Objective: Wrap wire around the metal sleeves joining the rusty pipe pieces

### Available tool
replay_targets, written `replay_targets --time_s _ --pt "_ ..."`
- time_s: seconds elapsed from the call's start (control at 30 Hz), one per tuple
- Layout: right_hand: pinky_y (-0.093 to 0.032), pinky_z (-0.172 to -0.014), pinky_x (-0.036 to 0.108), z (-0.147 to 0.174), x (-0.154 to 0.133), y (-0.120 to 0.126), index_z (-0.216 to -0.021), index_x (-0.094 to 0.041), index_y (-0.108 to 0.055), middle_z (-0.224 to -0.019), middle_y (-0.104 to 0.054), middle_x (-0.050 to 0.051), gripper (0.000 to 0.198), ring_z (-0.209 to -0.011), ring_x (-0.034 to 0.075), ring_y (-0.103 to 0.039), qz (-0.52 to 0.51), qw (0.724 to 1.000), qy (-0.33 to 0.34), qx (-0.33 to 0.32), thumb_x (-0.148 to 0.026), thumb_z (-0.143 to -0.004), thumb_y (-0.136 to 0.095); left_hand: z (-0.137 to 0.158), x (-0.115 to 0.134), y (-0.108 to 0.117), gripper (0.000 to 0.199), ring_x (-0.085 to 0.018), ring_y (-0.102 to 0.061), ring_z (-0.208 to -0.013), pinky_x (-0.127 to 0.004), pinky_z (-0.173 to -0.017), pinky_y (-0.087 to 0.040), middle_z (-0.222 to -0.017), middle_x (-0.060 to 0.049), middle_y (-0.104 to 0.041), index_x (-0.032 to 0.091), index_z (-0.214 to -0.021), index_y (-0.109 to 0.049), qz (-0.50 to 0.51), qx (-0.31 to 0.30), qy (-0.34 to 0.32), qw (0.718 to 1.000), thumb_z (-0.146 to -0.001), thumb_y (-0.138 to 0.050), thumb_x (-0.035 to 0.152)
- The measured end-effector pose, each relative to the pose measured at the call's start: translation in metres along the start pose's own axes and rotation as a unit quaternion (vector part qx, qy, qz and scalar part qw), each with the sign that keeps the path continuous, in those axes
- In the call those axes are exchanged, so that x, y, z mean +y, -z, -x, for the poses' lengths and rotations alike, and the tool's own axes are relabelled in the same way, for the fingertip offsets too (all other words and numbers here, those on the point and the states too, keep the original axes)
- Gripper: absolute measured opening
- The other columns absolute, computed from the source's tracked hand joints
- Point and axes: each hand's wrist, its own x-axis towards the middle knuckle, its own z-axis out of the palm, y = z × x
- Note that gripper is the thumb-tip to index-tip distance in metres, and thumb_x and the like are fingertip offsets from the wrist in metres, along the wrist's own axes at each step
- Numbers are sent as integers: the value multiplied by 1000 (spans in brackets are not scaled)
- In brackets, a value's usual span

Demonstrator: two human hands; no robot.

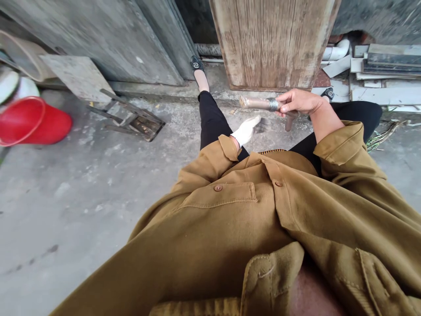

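Note:
My right hand [297,103], bare, is closed around a brownish stick-like piece [258,103] wound with silvery wire near my fingers. Its left end is pale and rough, and a short brown stub sticks out below my hand. What kind of thing it is, I cannot make out. Below and left of it is my left hand [245,131], in a white work glove with grey at the fingers. Those fingers reach out to the right, apart from the stick, with nothing visible in them. Just beyond both hands an upright wooden board [272,44] stands on a concrete ledge.
To the left, a small wooden stool [141,123] lies tipped over beside a flat board [77,77]. A red bucket [49,123] and a pale tub [28,57] stand farther left. Stacked strips [388,94] and a white pipe [338,50] are at the right.

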Motion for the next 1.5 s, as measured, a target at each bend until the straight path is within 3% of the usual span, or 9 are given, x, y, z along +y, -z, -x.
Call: replay_targets --time_s 0.27,0.47,0.63,0.73,0.83,1.03,1.2,1.37,1.5 --pt "-48 -60 27 -20 41 18 -77 -18 -61 -67 -59 2 34 -62 12 -54 -105 972 5 208 -41 -83 -86 18 -1 15 32 -6 -34 -42 -21 -45 -33 -62 5 -53 15 -98 -70 44 8 -14 999 -100 -64 47" --pt "-58 -80 35 -33 47 11 -96 -16 -75 -86 -72 10 17 -86 22 -69 170 944 -87 270 -32 -95 -71 25 19 11 25 -10 -39 -49 -24 -51 -30 -59 2 -51 13 -93 -72 -201 -55 -55 977 -98 -56 31" --pt "-51 -103 41 -35 42 -1 -124 -17 -80 -125 -74 13 34 -123 32 -67 461 859 -184 126 -26 -92 -74 19 44 8 25 -15 -52 -63 -28 -66 -41 -67 -1 -60 13 -85 -71 -379 -64 -128 914 -94 -53 27" --pt "-53 -92 33 -30 41 -1 -124 -19 -81 -106 -78 7 36 -103 23 -71 427 883 -183 -70 -23 -88 -76 11 52 15 21 -18 -57 -73 -30 -76 -44 -75 -3 -65 13 -81 -70 -418 -53 -156 894 -91 -56 24" --pt "-53 -85 28 -20 33 3 -120 -19 -82 -94 -76 2 37 -88 16 -68 312 915 -158 -203 -34 -86 -78 3 48 22 16 -17 -56 -71 -30 -75 -45 -72 -2 -63 13 -82 -68 -365 -42 -126 922 -91 -57 21" --pt "-55 -82 29 -7 15 6 -102 -15 -77 -89 -73 3 31 -83 15 -65 130 991 -15 19 -43 -88 -76 8 17 14 25 -14 -55 -62 -27 -66 -45 -69 -3 -62 16 -86 -65 -156 -41 -50 986 -101 -55 34" --pt "-56 -90 36 -25 35 5 -117 -14 -77 -103 -76 10 30 -97 23 -70 207 947 -61 240 -32 -97 -63 23 15 1 24 -12 -51 -55 -24 -60 -40 -60 -1 -58 14 -87 -69 -195 -118 -50 972 -99 -54 30" --pt "-50 -104 41 -34 50 3 -131 -19 -79 -127 -75 13 41 -125 34 -67 434 869 -167 170 -30 -92 -73 19 36 0 23 -12 -48 -55 -24 -58 -37 -61 1 -57 14 -85 -70 -314 -142 -82 935 -95 -55 28" --pt "-50 -98 37 -32 48 2 -123 -22 -83 -107 -79 8 37 -109 28 -72 419 887 -192 -25 -27 -87 -78 9 48 16 21 -11 -45 -56 -25 -57 -35 -64 1 -56 14 -79 -66 -359 -75 -89 926 -91 -56 27"
